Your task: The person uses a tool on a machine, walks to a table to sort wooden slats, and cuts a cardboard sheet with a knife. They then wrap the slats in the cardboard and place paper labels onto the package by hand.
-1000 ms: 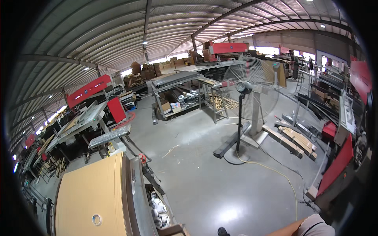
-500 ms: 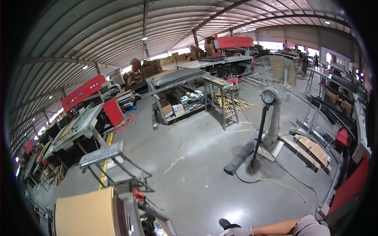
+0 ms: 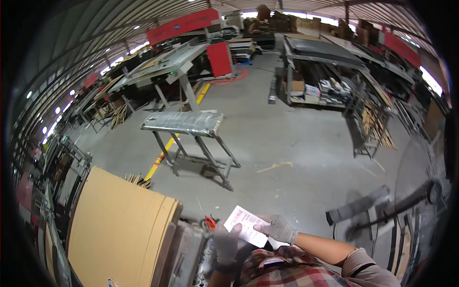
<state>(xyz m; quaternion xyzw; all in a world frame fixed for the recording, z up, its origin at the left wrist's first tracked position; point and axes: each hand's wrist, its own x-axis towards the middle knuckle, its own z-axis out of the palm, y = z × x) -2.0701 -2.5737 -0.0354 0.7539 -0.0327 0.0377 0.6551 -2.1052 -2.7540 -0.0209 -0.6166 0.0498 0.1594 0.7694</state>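
Observation:
A white paper slip [image 3: 246, 226] with reddish print is held between both my hands, low in the middle of the head view. My left hand [image 3: 226, 243], in a grey glove, pinches the slip's left side with the thumb on top. On the slip's right edge, my gloved right hand [image 3: 281, 228] grips with its thumb over the paper and its fingers mostly beneath. The slip lies tilted, in front of my plaid shirt.
To my left stands a stack of tan boards [image 3: 122, 225], with a grey metal stand beside it. Ahead is a plastic-wrapped trestle [image 3: 184, 123]. A loaded workbench [image 3: 320, 53] stands at the far right, and a wood scrap [image 3: 275, 167] lies on the floor.
The view has swung left, bringing the tan boards and trestle further in. Both my hands now show with the paper slip; earlier only one gloved hand showed at the lower edge.

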